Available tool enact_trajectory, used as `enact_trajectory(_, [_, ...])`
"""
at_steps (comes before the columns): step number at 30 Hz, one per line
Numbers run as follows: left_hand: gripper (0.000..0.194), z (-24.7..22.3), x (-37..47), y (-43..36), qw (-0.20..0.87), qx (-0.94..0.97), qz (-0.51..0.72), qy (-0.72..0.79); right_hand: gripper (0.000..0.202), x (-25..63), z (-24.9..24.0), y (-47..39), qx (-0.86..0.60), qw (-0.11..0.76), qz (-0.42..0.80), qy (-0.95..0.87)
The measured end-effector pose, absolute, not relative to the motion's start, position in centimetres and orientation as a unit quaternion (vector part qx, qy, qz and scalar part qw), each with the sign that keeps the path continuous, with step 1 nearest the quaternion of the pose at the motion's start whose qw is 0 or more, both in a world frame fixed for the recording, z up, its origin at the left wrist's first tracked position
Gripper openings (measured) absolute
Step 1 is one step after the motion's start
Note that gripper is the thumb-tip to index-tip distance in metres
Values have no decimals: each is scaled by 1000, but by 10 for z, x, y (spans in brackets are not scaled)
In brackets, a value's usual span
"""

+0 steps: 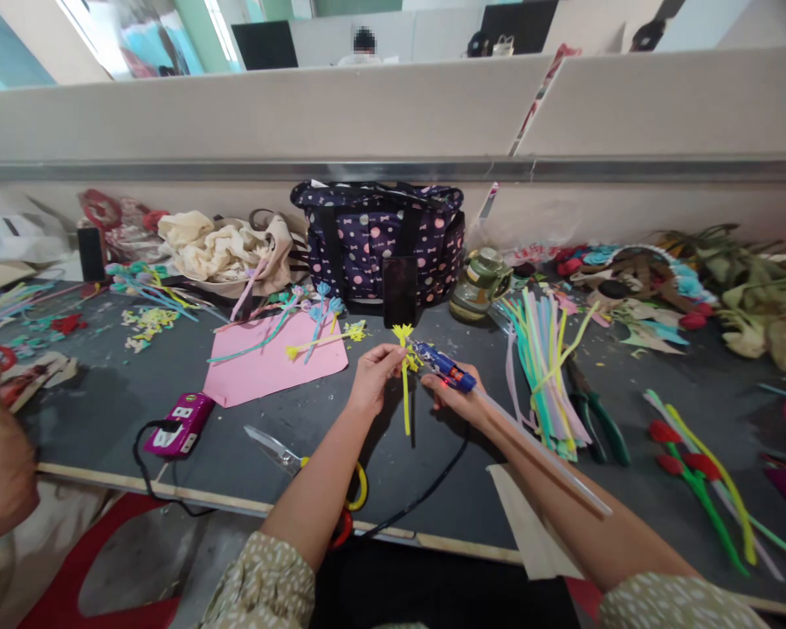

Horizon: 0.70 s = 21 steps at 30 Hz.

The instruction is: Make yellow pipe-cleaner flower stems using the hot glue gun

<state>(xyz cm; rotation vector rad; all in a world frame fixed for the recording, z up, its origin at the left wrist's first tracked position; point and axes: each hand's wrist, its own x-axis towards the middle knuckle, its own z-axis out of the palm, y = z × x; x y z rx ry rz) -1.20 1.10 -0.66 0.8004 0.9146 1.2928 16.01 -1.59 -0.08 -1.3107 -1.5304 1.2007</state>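
Observation:
In the middle of the head view, my left hand [378, 374] pinches a yellow pipe-cleaner flower [403, 335], its straight stem pointing down. My right hand [451, 395] is wrapped round a blue hot glue gun [446, 365] with a small red light. Its nozzle is at the flower, just right of my left fingertips; whether it touches cannot be made out. A long clear glue stick [550, 461] sticks out of the back of the glue gun, over my right forearm. The black cord of the gun runs down to the table's front edge.
Scissors [275, 449] lie partly under my left forearm. A purple power strip [180, 425] and pink sheet [275, 358] are to the left. Pipe cleaners [543, 376], pliers [596, 415] and red flowers [687, 459] lie right. A phone [400, 292] leans on a bag [380, 236]. Another person's hand [0, 445] is far left.

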Motion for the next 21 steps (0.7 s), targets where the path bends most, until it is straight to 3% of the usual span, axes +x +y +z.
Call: enact_trajectory(21, [20,-8,-14,13,628,348,565,406,25,163,0,-13,-512,397,459,-608])
